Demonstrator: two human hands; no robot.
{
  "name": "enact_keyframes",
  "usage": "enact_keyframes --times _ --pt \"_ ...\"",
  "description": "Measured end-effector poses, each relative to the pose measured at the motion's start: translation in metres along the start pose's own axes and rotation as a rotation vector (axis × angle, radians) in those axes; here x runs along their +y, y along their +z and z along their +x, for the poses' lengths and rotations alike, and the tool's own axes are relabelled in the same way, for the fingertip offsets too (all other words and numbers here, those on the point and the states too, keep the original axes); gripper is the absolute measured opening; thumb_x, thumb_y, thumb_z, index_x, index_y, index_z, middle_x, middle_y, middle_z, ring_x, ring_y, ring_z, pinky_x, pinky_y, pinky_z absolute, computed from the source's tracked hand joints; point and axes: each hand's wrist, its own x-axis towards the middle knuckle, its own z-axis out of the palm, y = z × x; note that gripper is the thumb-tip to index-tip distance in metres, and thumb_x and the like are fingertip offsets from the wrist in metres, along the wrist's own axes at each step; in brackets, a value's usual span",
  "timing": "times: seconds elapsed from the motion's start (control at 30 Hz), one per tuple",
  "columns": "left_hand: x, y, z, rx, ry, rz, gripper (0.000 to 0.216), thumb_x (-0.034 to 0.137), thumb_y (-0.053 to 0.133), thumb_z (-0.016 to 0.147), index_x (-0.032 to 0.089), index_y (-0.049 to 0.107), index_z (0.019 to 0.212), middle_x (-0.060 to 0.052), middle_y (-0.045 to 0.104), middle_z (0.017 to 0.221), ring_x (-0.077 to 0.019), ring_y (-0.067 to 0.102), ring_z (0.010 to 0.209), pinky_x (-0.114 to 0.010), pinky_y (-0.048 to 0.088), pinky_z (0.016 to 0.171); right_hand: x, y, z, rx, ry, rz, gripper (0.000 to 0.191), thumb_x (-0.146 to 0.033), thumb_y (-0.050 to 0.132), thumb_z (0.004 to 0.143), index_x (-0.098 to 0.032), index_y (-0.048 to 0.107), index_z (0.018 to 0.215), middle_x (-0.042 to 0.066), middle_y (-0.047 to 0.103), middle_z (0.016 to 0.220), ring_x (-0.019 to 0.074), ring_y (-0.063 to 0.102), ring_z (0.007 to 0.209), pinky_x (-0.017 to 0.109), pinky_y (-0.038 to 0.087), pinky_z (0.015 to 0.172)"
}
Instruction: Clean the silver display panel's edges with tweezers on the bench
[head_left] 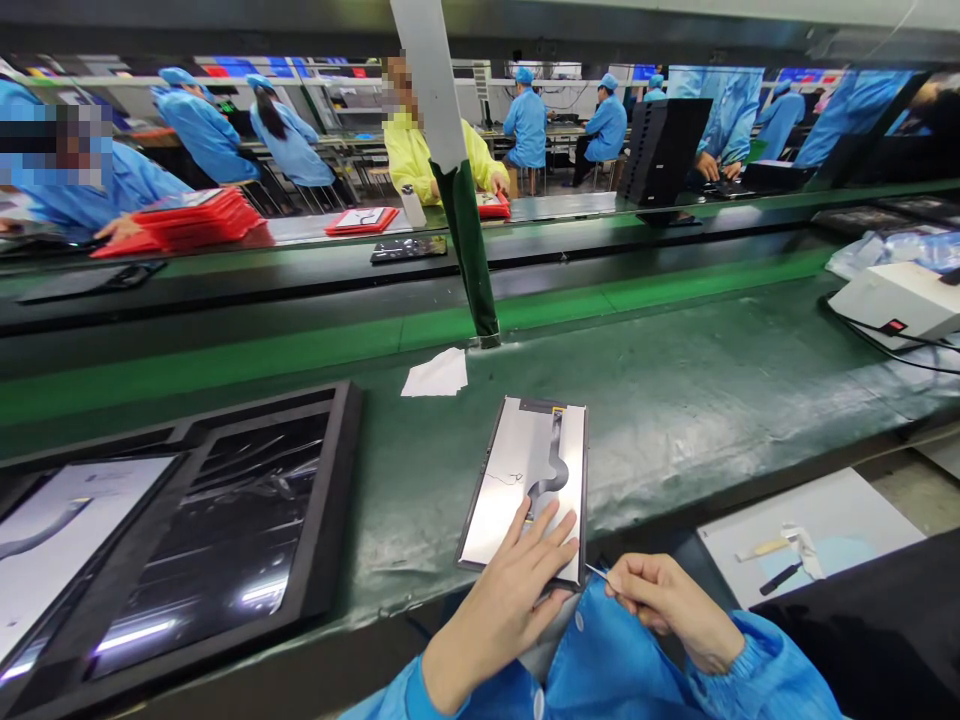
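A tablet-sized display panel (pixel 487 520) lies silver back up on the green bench mat, its near edge by the bench's front edge. A dark flex cable (pixel 556 440) curves down its back. My left hand (pixel 517 570) rests flat on the panel's lower part, fingers spread, covering the cable's lower end. Beside the panel's lower right corner, my right hand (pixel 649 595) pinches a thin, light-coloured stick-like tool (pixel 597 571). The tool's tip points at that corner; whether it touches cannot be made out.
A black foam tray (pixel 341 500) with display panels stands on the left. White paper (pixel 436 373) lies behind the panel, near a post (pixel 474 250). A white box with cables (pixel 900 300) sits at right. A board (pixel 862 510) with tools is lower right. Co-workers sit across the line.
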Motion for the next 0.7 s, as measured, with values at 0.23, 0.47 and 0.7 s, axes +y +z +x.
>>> enact_keyframes --times 0.23,0.47,0.7 --pt "0.001 0.003 -0.004 0.0 -0.013 -0.028 0.042 0.011 0.053 0.094 0.015 0.046 0.135 -0.016 0.051 0.147 -0.0296 0.032 0.144 -0.06 0.025 0.118 -0.001 0.002 -0.003 0.013 -0.027 -0.023 0.053 -0.068 0.074 0.064 -0.016 0.062 0.068 -0.007 0.046 0.052 0.0038 0.021 0.041 0.024 0.009 0.044" --pt "-0.029 -0.07 0.025 -0.202 -0.367 0.045 0.045 0.034 0.068 0.089 0.028 0.055 0.131 -0.002 0.06 0.139 -0.0244 0.05 0.135 -0.043 0.031 0.118 0.018 0.001 0.006 0.091 -0.2 -0.181 0.055 -0.072 0.066 0.071 -0.018 0.06 0.066 -0.005 0.045 0.056 0.0105 0.035 0.053 0.023 0.028 0.049" --pt "-0.14 -0.126 0.071 0.027 -1.008 0.463 0.031 0.033 0.061 0.095 0.017 0.059 0.122 -0.009 0.062 0.122 -0.0226 0.065 0.103 -0.043 0.055 0.087 0.03 -0.002 0.003 0.173 -0.394 -0.472 0.044 -0.059 0.048 0.09 -0.022 0.06 0.071 -0.001 0.058 0.064 0.0162 0.056 0.062 0.022 0.044 0.058"
